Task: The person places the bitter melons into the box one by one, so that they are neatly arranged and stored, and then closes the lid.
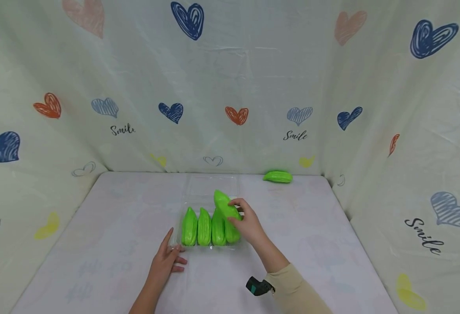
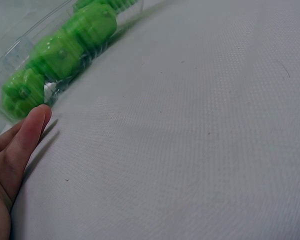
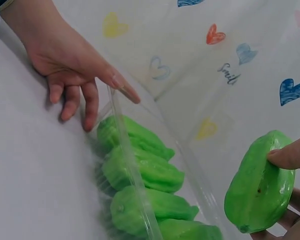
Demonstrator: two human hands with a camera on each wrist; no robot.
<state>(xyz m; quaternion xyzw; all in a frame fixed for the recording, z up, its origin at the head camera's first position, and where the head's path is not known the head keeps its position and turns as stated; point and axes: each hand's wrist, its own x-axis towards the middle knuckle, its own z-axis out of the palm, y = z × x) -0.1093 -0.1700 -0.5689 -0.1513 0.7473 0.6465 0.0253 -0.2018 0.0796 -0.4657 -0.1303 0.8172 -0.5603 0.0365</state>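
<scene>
Several glossy green ridged gourds (image 1: 204, 226) lie side by side in a clear plastic box (image 1: 176, 235), tapered ends pointing away. My right hand (image 1: 247, 219) holds another green gourd (image 3: 260, 182) above the box's right side, tilted, with the thumb on one face and fingers behind it. Against the box's near left corner rests my left hand (image 1: 166, 259), its fingers fairly straight and touching the plastic. In the left wrist view, the fingertips of the left hand (image 2: 20, 145) meet the box wall beside the end gourd (image 2: 24, 92).
One more green gourd (image 1: 278, 176) lies at the table's back edge, right of the box. The clear lid (image 1: 212, 185) stands open behind the box. Heart-printed cloth (image 1: 245, 78) hangs around the back and sides of the white table (image 1: 108, 244).
</scene>
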